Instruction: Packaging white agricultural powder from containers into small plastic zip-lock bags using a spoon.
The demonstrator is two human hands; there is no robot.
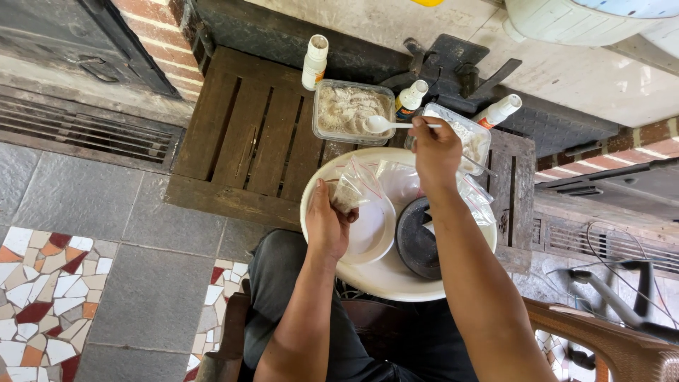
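Fingers of the right hand [435,145] pinch the handle of a white plastic spoon [378,124], whose bowl hangs over a clear tub of pale powder [351,110]. Just beyond that hand, a second clear tub [463,134] sits partly hidden. Below and to the left of the spoon, the left hand [327,225] is closed around a small clear plastic bag [351,187] with some powder in it, held upright above a small white bowl [373,230]. Beside the bowl lies a dark round scale [417,237], both on a large white tray [396,279]. Three white bottles [315,62] stand behind the tubs on a wooden pallet [240,127].
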